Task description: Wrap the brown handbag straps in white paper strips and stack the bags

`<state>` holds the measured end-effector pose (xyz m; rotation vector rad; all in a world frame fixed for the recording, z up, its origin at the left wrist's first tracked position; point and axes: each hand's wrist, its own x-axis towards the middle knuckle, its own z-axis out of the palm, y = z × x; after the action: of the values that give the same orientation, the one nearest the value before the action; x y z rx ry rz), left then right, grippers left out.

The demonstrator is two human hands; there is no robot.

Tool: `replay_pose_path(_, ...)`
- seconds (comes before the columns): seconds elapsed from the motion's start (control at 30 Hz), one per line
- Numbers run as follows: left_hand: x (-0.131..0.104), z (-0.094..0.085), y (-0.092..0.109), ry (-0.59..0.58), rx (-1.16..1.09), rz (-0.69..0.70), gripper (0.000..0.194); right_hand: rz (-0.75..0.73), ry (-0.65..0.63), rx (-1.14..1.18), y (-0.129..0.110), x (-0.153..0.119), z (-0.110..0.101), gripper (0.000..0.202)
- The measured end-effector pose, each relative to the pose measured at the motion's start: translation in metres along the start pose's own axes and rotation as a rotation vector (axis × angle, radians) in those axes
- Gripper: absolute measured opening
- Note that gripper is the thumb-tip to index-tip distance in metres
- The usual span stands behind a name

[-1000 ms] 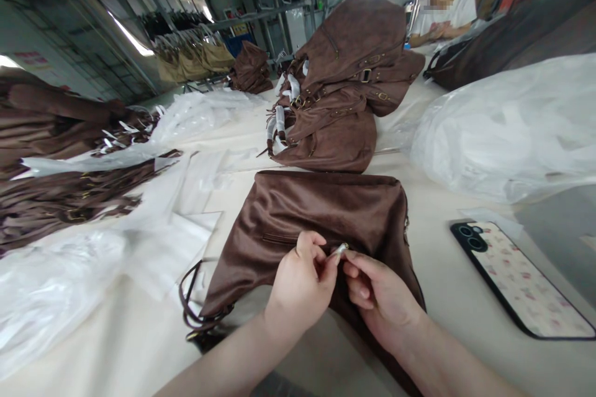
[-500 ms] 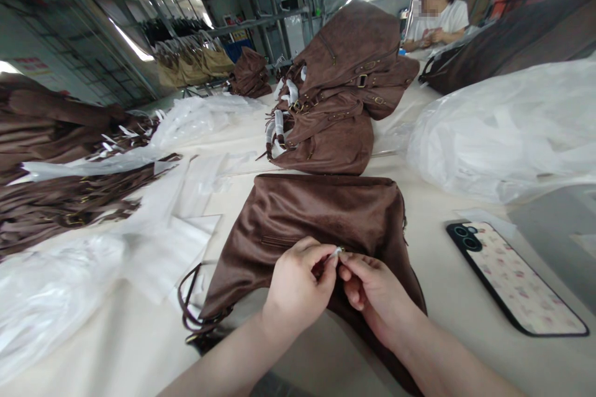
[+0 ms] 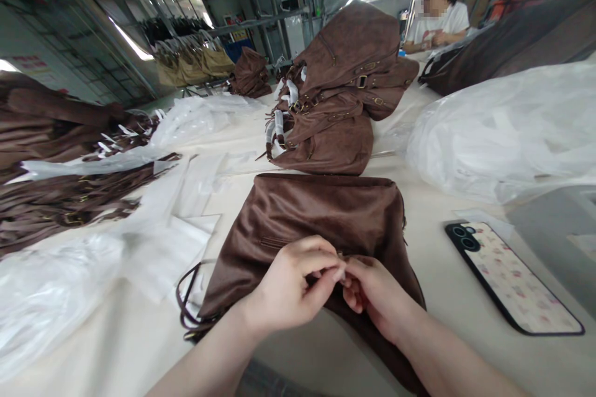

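Observation:
A brown leather-look handbag (image 3: 321,211) lies flat on the pale table in front of me, its zip pocket slit showing beside my fingers. Over its lower middle, my left hand (image 3: 298,285) is closed in a pinch, thumb against forefinger. My right hand (image 3: 372,291) pinches at the same spot, its other fingers curled in. Between the fingertips is a small whitish piece (image 3: 343,269), mostly covered, with a speck of gold-coloured metal just above it. Its kind cannot be made out. Part of the bag's strap runs beneath my right forearm.
Finished-looking brown bags (image 3: 335,93) are stacked behind. A phone in a patterned case (image 3: 521,285) lies at the right, near clear plastic bags (image 3: 507,130). Brown straps (image 3: 69,205) and white sheets (image 3: 172,248) lie left. A co-worker (image 3: 440,15) sits at the back right.
My left hand has turned and its fingers now cover more of the small whitish piece. My left forearm has shifted slightly left. The bag stays in place.

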<state>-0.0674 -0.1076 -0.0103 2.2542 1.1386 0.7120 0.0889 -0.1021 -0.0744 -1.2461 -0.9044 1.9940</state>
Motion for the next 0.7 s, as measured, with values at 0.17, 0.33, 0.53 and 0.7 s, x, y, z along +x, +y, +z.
replay_pose_path(0.17, 0.004, 0.011, -0.019, 0.124, -0.007, -0.073, 0.022, -0.330, 0.235, -1.190, -0.002, -0.009, -0.012, 0.024)
replay_pose_path(0.33, 0.006, 0.034, -0.040, 0.111, 0.153, -0.112, 0.017, -0.439, 0.291, -1.562, 0.001, -0.012, -0.026, 0.032)
replay_pose_path(0.53, 0.023, 0.031, -0.034, 0.018, 0.395, -0.203, 0.012, -0.410, 0.364, -1.606, -0.005, -0.005, -0.035, 0.032)
replay_pose_path(0.7, 0.056, 0.018, -0.015, -0.286, 0.707, -0.039, 0.015, -0.496, 0.237, -1.603, -0.007, -0.005, -0.044, 0.026)
